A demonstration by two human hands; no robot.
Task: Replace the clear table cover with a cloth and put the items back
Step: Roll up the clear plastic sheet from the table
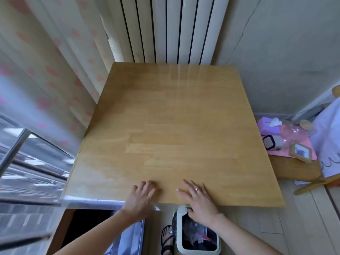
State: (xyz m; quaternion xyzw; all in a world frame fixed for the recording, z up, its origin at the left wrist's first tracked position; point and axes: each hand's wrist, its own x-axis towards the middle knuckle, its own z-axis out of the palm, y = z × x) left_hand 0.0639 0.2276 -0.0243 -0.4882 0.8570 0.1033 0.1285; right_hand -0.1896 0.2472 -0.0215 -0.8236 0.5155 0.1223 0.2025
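A wooden table (184,129) fills the middle of the head view, with a clear cover (114,162) lying over it. The cover's near edge is curled into a roll (92,200) at the table's front left. My left hand (141,196) rests flat on the front edge, fingers spread, next to the roll's right end. My right hand (198,199) lies flat on the front edge just to the right, fingers apart, holding nothing. The removed items sit on a chair at the right: a purple tissue box (268,127), a pink cloth (294,142), a small clock (270,142) and a framed photo (300,152).
A white waste bin (197,234) stands on the floor under the table's front edge, beside my sandalled foot (166,240). A radiator (165,30) is behind the table. Curtains (46,70) and a window (27,162) are on the left. A wooden chair (294,168) stands at the right.
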